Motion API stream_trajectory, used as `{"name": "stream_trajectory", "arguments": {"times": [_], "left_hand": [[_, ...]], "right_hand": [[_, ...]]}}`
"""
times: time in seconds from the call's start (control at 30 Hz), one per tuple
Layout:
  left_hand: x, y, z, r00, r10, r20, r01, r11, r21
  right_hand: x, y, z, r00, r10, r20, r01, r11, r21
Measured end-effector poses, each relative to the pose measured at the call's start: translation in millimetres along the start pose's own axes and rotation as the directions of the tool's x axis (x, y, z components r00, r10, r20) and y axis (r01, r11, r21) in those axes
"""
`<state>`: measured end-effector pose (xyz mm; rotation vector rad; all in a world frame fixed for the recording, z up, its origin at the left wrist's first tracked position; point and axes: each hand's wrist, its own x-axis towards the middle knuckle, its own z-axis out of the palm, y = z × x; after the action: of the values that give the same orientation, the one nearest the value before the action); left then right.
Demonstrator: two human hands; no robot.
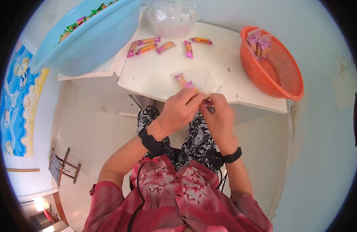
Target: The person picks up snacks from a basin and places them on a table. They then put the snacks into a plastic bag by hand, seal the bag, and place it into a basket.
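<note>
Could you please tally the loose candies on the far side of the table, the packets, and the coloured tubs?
Loose wrapped candies: 6
Packets in the orange basket: 2
Packet being held: 1
That orange basket: 1
Blue basin: 1
Total: 11

My left hand point(178, 112) is covering the lower ends of the candy sticks point(182, 80), so my grip is not showing. The top edge is cutting off the blue basin point(93, 38).
</note>
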<state>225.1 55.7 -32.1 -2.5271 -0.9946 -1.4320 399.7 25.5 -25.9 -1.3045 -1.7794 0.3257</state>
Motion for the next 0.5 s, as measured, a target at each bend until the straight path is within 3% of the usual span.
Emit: {"name": "stream_trajectory", "arguments": {"times": [0.1, 0.2, 0.5], "left_hand": [[-5.2, -5.1, -0.5, 0.999, -0.047, 0.003, 0.047, 0.998, -0.041], [-10.1, -11.5, -3.4, 0.994, -0.099, 0.037, 0.103, 0.987, -0.124], [-11.5, -10.1, -1.5, 0.993, -0.088, 0.076, 0.106, 0.953, -0.284]], "right_hand": [[-1.5, -8.7, 1.3, 0.998, 0.062, 0.032, -0.067, 0.977, 0.205], [-5.6, 8.6, 6.3, 1.0, -0.016, -0.02, 0.021, 0.96, 0.28], [-3.4, 19.5, 29.0, 0.963, 0.179, -0.201, -0.163, 0.982, 0.094]]}}
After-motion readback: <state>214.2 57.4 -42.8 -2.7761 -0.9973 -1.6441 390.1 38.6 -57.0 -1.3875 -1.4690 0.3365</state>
